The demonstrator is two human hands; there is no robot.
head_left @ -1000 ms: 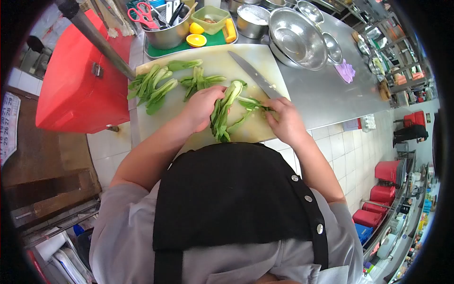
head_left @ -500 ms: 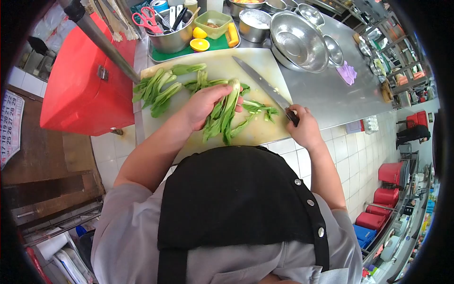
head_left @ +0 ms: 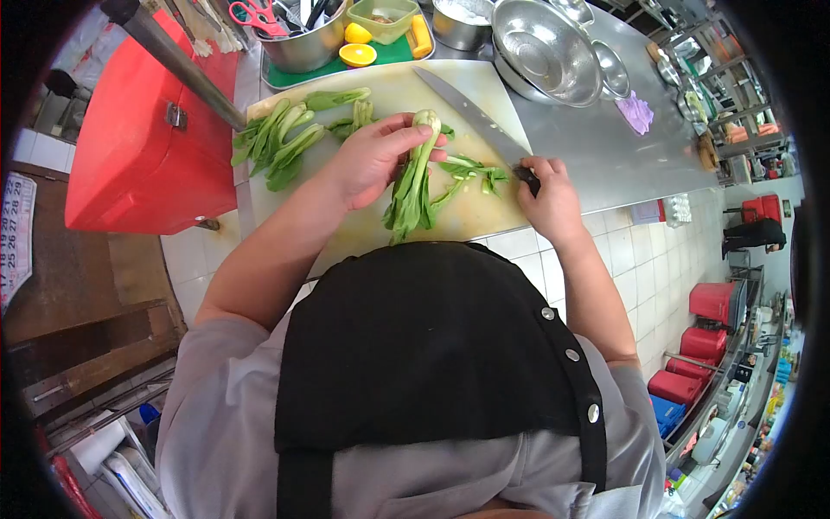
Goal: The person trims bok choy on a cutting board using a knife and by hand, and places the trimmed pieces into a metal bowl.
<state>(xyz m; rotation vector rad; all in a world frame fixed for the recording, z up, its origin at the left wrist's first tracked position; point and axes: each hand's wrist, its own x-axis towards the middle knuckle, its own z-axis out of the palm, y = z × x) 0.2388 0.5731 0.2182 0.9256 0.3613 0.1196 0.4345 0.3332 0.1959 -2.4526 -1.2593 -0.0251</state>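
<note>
My left hand [head_left: 380, 156] is closed on a head of bok choy [head_left: 415, 186], stem end up and leaves hanging toward me over the cutting board [head_left: 346, 229]. In my right hand [head_left: 550, 197] is the dark handle of a long kitchen knife [head_left: 475, 114]. Its blade lies low over the board, pointing away to the upper left. Several other heads of bok choy [head_left: 281, 138] rest at the board's left side. Loose leaves and cut bits [head_left: 471, 173] lie between the held head and the knife.
Behind the board, a tray [head_left: 398, 54] bears a steel pot [head_left: 304, 50], a green container [head_left: 380, 17] and orange halves [head_left: 358, 54]. Steel bowls [head_left: 553, 56] and a purple cloth [head_left: 635, 114] stand to the right. A red cooler box [head_left: 130, 147] is at left.
The view has tipped slightly, so the board sits higher in it. The held bok choy now hangs straighter, its leaves gathered closer together. My right hand keeps the knife.
</note>
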